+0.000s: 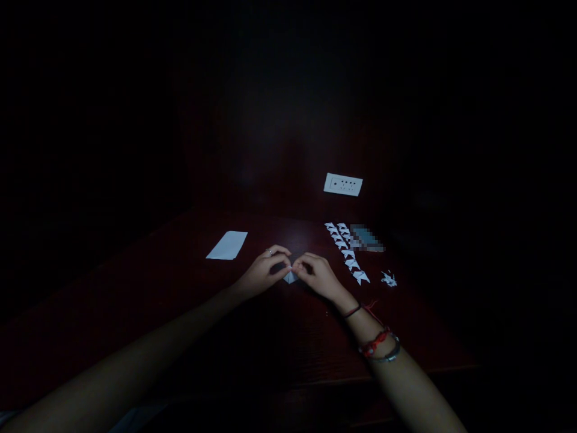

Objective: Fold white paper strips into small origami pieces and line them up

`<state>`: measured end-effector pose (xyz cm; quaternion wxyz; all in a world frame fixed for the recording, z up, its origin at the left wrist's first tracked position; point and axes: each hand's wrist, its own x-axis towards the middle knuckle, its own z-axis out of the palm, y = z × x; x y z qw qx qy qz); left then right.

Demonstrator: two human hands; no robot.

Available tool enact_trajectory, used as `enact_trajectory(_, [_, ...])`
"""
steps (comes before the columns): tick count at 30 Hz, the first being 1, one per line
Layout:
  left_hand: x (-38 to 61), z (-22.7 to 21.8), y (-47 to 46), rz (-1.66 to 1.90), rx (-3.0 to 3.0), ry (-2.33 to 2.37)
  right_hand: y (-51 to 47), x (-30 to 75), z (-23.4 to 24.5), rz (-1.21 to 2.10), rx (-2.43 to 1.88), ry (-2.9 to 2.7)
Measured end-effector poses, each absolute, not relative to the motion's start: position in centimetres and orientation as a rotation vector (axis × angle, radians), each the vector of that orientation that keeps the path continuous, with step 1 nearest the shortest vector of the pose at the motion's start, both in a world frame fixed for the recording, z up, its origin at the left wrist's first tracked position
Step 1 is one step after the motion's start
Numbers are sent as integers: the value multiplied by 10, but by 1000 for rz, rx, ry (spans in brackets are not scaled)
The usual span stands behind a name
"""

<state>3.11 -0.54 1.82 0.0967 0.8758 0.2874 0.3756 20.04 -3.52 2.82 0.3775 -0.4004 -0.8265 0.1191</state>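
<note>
Between my two hands is a small piece of folded white paper (291,277), mostly covered by my fingers. My left hand (265,270), with a ring on one finger, pinches its left side. From the right, my right hand (318,273) pinches the same paper, its fingertips almost meeting those of the left. A stack of white paper sheets (228,245) lies beyond my left hand. To the right of my right hand, folded white paper pieces (349,255) lie in two slanting rows.
A small heap of white paper scraps (388,279) lies right of the rows. Behind it is a blurred flat bluish object (367,238). A white socket panel (343,184) sits on the dark back wall. The reddish table (279,349) has its front edge near me; surroundings are very dark.
</note>
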Motion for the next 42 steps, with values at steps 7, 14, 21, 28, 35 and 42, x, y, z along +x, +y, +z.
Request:
enact_trajectory(7, [31,24,-12,1098,2629,811,-35,199,29,341,-986,-2151])
enact_trajectory(14, [23,29,-8,1275,2505,868,-32,204,32,367,-1005,-2152])
enact_trajectory(21, [21,29,-3,1292,2461,901,-28,207,29,358,-1017,-2114])
enact_trajectory(28, [20,25,0,1246,2454,952,-30,207,27,328,-1057,-2076])
enact_trajectory(35, [22,20,3,1167,2526,857,-31,204,27,327,-1028,-2139])
enact_trajectory(42, [14,12,14,1165,2526,913,-24,210,23,290,-1132,-1988])
